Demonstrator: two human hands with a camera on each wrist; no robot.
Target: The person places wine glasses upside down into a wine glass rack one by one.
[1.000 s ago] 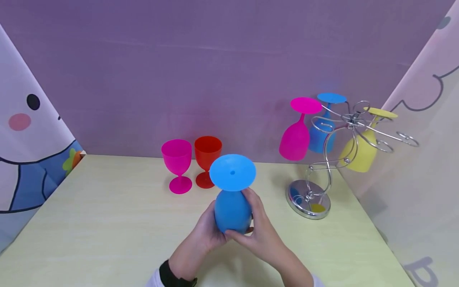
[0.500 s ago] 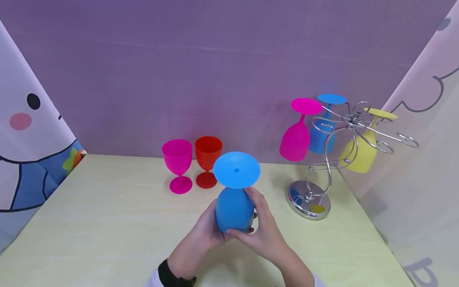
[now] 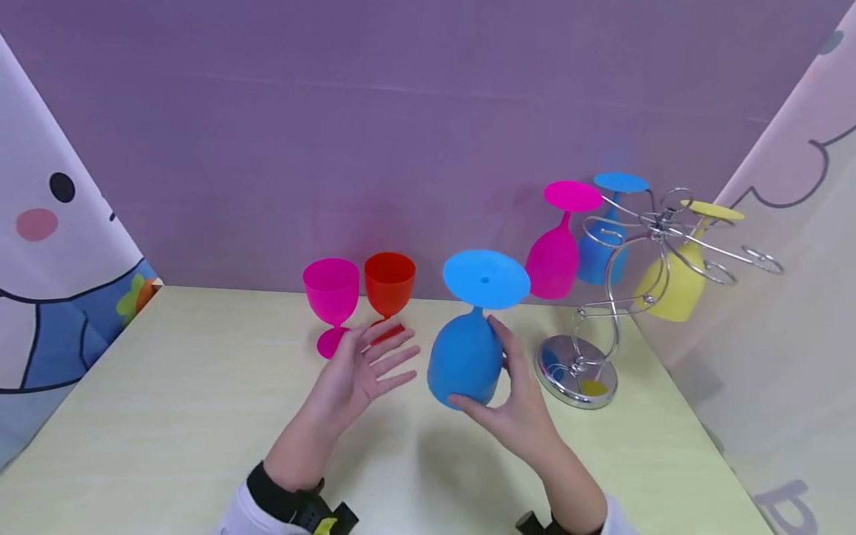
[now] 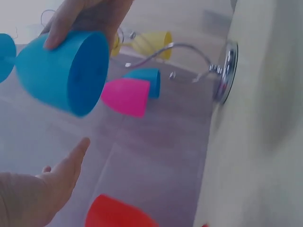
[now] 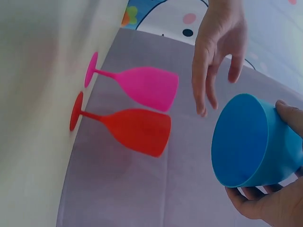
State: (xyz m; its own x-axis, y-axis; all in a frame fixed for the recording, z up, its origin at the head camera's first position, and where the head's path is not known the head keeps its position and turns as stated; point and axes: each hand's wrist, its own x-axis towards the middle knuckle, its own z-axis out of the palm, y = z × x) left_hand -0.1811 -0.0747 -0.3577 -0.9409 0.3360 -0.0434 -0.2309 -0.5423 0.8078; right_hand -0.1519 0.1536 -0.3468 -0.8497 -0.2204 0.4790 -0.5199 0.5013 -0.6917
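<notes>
Upside down above the table, a blue goblet (image 3: 466,360) is gripped round its bowl by my right hand (image 3: 521,409), its foot up and its mouth down. My left hand (image 3: 357,371) is apart from it to the left, fingers spread and holding nothing. In the right wrist view the hollow inside of the blue goblet (image 5: 241,142) shows, with my left hand (image 5: 220,52) beyond it. Behind my left hand, a pink goblet (image 3: 331,286) and a red goblet (image 3: 389,282) stand upright on the table; the left fingers overlap the red one's foot in the head view.
To the right stands a chrome goblet rack (image 3: 611,297) on a round base. A pink goblet (image 3: 553,260), a blue goblet (image 3: 602,256) and a yellow goblet (image 3: 672,286) hang from it upside down. A purple backdrop (image 3: 428,148) rises behind the table (image 3: 200,416).
Both hands held the blue goblet before; the left has let go and moved left, its fingers opening out. My right hand has carried the goblet right and up, toward the rack.
</notes>
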